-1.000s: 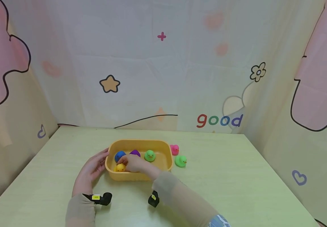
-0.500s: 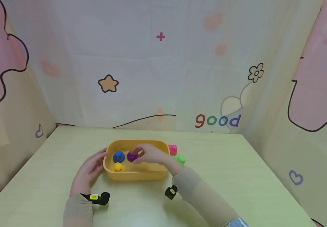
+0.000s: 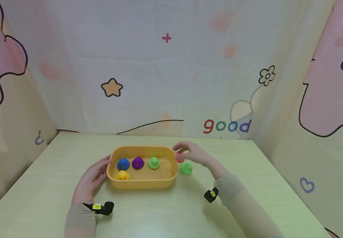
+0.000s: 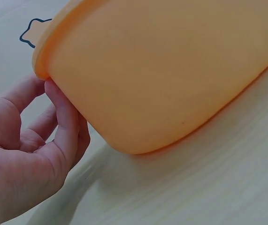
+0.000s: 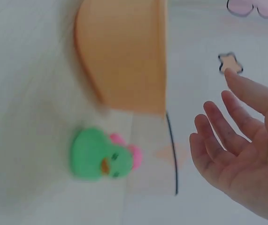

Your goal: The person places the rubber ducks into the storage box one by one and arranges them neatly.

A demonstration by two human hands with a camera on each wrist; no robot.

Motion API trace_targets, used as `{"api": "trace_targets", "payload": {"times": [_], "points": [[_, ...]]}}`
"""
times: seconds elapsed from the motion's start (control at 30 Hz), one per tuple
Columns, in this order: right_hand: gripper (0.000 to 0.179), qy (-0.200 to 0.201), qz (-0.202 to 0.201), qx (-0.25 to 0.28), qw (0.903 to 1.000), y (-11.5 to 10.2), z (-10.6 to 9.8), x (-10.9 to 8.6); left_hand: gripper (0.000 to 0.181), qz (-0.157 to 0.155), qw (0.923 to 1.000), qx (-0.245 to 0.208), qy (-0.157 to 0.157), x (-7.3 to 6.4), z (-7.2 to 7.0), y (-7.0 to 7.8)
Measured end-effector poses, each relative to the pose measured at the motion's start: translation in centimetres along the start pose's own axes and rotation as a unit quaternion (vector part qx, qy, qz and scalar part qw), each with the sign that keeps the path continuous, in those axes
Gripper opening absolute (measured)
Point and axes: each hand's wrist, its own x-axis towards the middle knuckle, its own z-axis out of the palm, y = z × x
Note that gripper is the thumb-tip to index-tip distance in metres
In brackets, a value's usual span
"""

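Observation:
A yellow-orange bin (image 3: 143, 184) holds a blue duck (image 3: 123, 164), a purple duck (image 3: 137, 163), a green duck (image 3: 154, 163) and a yellow duck (image 3: 123, 175). My left hand (image 3: 95, 176) rests against the bin's left end, its fingertips touching the wall just below the rim in the left wrist view. Past the right end, my right hand (image 3: 193, 154) hovers with relaxed, spread fingers and nothing in them. Below it, a second green duck (image 3: 186, 168) sits on the table. Behind that one, a pink duck (image 3: 179, 156) is partly hidden by the right hand.
The pale table (image 3: 147, 215) ends at a printed curtain (image 3: 141, 82) at the back, and more printed cloth stands at both sides. A small black camera (image 3: 211, 195) is worn at the right wrist, another camera (image 3: 107, 208) at the left.
My right hand has left the yellow duck, passed over the purple and green ducks, and moved right out of the bin to above the outside ducks. The left hand stays at the bin.

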Motion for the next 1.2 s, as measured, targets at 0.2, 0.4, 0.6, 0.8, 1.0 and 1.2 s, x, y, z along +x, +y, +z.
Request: {"api": "trace_targets", "payload": {"times": [0.2, 0.4, 0.6, 0.8, 1.0, 1.2], "points": [[0.054, -0.022, 0.031, 0.066, 0.9971, 4.2, -1.7, -1.6, 0.07, -0.003, 1.0, -0.003, 0.001, 0.0, 0.0, 0.0], [0.055, -0.033, 0.052, 0.091, 0.9939, 7.0, -2.0, -2.2, 0.07, -0.002, 1.0, 0.003, 0.003, 0.0, -0.1, 0.1], [0.055, -0.053, 0.075, 0.101, 0.9906, 9.1, -1.6, -1.8, 0.069, -0.002, 1.0, 0.008, 0.003, -0.1, 0.0, 0.0], [0.058, -0.067, 0.108, 0.093, 0.9876, 9.4, -1.1, -2.0, 0.071, 0.001, 1.0, 0.003, 0.003, 0.0, 0.1, -0.1], [0.055, -0.077, 0.09, 0.091, 0.9887, 9.8, -0.8, -1.9, 0.069, 0.004, 1.0, 0.008, 0.002, 0.1, 0.0, -0.1], [0.054, -0.071, 0.088, 0.09, 0.9896, 9.9, -0.4, -1.6, 0.07, 0.004, 1.0, 0.009, 0.0, 0.1, -0.1, -0.1]]}}
